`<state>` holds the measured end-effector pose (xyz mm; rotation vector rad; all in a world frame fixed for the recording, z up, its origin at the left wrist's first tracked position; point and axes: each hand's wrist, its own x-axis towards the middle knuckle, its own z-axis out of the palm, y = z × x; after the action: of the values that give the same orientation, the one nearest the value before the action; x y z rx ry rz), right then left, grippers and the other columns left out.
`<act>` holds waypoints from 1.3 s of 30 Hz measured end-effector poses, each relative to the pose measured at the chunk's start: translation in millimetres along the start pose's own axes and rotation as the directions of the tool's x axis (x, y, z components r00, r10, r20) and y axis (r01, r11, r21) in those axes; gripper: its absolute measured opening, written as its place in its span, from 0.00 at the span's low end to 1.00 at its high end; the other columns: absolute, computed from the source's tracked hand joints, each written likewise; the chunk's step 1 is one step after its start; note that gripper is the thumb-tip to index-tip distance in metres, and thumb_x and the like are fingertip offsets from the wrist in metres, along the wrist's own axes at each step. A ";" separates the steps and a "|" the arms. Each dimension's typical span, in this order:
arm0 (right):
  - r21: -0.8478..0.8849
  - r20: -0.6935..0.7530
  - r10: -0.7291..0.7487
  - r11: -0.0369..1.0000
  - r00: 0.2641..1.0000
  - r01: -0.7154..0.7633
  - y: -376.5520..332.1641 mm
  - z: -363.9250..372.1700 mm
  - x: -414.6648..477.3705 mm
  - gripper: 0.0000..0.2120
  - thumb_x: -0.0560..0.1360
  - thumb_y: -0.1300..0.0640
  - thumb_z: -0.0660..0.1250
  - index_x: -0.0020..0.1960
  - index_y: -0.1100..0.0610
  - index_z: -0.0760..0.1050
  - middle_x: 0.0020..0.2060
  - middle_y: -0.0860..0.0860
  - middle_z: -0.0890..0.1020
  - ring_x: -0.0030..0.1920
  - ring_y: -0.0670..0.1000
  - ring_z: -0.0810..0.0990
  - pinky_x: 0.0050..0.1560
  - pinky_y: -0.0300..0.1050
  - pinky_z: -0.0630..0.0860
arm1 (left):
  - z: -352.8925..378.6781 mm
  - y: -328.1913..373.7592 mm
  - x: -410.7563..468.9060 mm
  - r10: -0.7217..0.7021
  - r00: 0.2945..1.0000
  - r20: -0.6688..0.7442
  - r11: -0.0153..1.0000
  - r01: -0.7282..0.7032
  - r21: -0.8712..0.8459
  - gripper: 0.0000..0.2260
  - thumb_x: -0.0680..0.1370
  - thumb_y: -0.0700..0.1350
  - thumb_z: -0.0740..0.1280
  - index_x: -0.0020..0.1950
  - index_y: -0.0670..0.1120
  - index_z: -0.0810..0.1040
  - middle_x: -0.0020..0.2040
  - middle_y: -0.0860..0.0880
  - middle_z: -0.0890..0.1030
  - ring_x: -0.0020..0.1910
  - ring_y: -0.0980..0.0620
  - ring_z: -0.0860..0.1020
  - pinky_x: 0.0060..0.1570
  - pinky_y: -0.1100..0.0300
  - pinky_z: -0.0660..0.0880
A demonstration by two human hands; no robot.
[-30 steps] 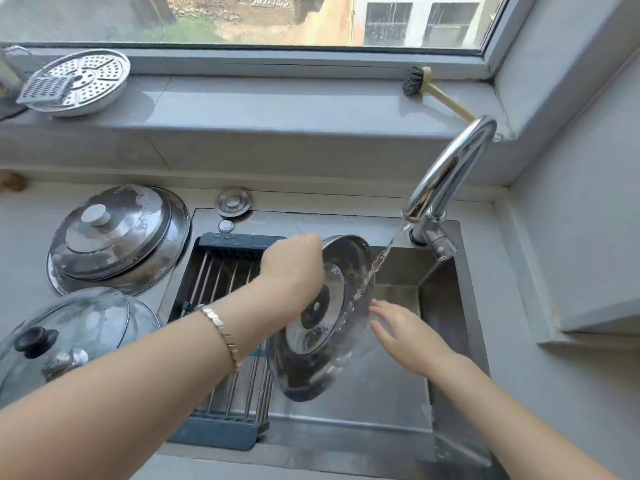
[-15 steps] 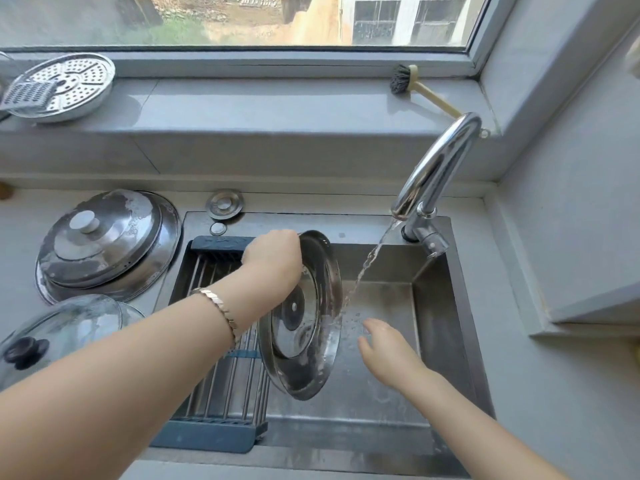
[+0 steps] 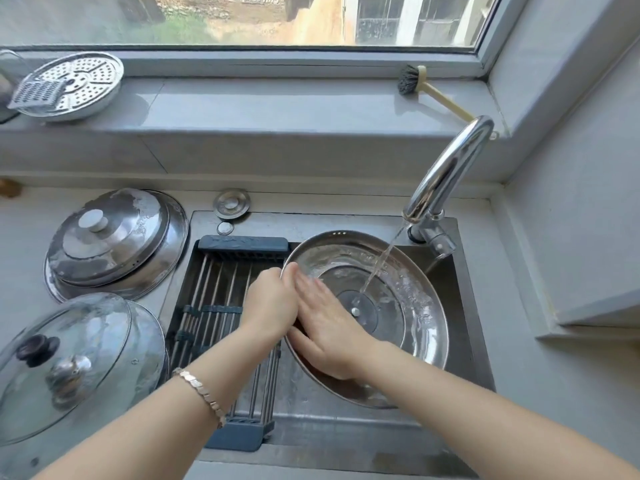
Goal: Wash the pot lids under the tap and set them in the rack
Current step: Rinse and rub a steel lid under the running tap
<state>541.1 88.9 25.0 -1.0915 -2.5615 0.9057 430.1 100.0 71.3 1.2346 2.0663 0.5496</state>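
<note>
The left grip (image 3: 272,303), a bare hand, is clenched on the rim of a steel pot lid (image 3: 408,306) at the lid's nine o'clock, the fingers curled over the edge; the right grip (image 3: 329,327) is released, its fingers straight and laid flat on the lid's hollow inner face, from about seven o'clock towards the centre; the two hands touch at the rim. The lid lies over the sink (image 3: 462,306) with its inside turned up and tilted towards the viewer; whether its low edge rests on the sink floor I cannot tell. A thin water stream (image 3: 381,268) falls from the chrome tap (image 3: 450,168), which stands at the lid's one o'clock, and strikes near the centre boss. A bracelet (image 3: 201,393) circles the left wrist. The roll-up rack (image 3: 214,299) spans the sink at nine o'clock of the lid, just beside it. Further out at nine o'clock, on the bench (image 3: 20,237), a knobbed steel lid (image 3: 114,240) sits on another lid, and a glass lid (image 3: 76,362) lies at eight o'clock. On the windowsill (image 3: 277,105) a perforated steamer plate (image 3: 76,84) rests at eleven o'clock; a dish brush (image 3: 426,90) at twelve.
</note>
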 end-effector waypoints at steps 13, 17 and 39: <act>-0.148 0.034 0.103 0.984 0.994 -0.097 21.1 -20.3 2.8 0.34 0.76 0.39 0.40 0.76 0.56 0.40 0.73 0.47 0.38 0.74 0.47 0.34 0.73 0.45 0.32 | -5.7 4.9 -5.8 0.038 0.998 -0.043 0.999 -0.039 -0.025 0.18 0.82 0.49 0.54 0.34 0.43 0.70 0.33 0.48 0.73 0.37 0.46 0.71 0.35 0.55 0.62; -0.250 0.136 -0.096 0.960 0.986 0.128 24.3 -29.8 -1.0 0.36 0.73 0.35 0.39 0.73 0.55 0.35 0.71 0.47 0.37 0.72 0.43 0.35 0.73 0.41 0.32 | -4.5 1.7 -10.6 0.032 0.999 -0.030 0.999 -0.033 -0.025 0.18 0.82 0.48 0.55 0.34 0.45 0.70 0.32 0.50 0.73 0.36 0.49 0.71 0.36 0.57 0.62; -0.124 -0.019 0.143 0.982 0.990 -0.144 21.3 -6.3 -55.1 0.32 0.79 0.39 0.41 0.70 0.58 0.66 0.69 0.55 0.70 0.70 0.52 0.67 0.75 0.44 0.49 | -21.6 9.0 4.9 -0.025 0.799 -0.600 0.946 -0.175 -0.271 0.14 0.82 0.44 0.55 0.50 0.36 0.75 0.36 0.46 0.72 0.36 0.46 0.69 0.36 0.60 0.61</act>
<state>594.7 64.1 19.3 -1.3274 -2.5890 0.7776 418.4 108.1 90.5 1.0327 2.3001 1.4072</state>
